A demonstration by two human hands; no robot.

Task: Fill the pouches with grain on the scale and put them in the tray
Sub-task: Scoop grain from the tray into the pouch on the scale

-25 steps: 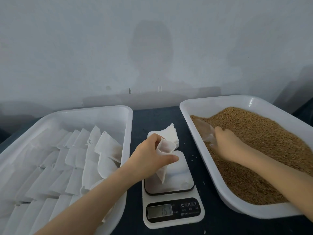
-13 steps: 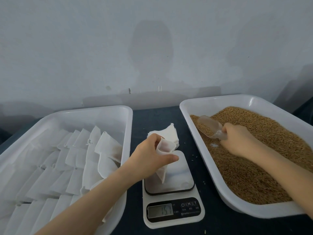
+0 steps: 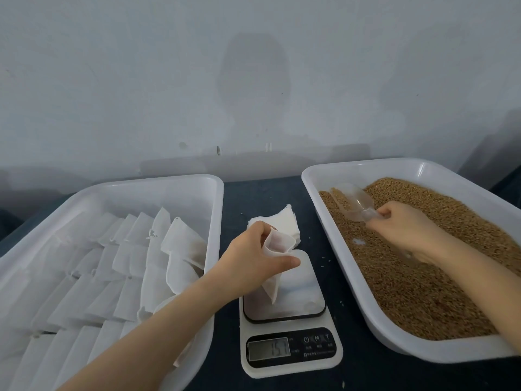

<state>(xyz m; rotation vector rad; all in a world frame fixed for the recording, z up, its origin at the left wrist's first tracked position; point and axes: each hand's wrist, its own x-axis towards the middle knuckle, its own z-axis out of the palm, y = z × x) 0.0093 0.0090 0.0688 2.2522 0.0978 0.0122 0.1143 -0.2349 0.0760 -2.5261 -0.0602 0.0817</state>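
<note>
Scoop (image 3: 352,204): raised from the grain (image 3: 423,277), part-filled, right of frame; your right hand (image 3: 406,230) curls round its handle. Pouch (image 3: 277,249): centre, over the scale (image 3: 290,348), unmoved; your left hand (image 3: 251,258) fingers (image 3: 284,262) pinch its mouth open. Pour next.

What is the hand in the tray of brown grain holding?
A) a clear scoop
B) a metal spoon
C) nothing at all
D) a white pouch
A: the right hand grips a clear scoop over the grain, while the white pouch is in the left hand.
</note>
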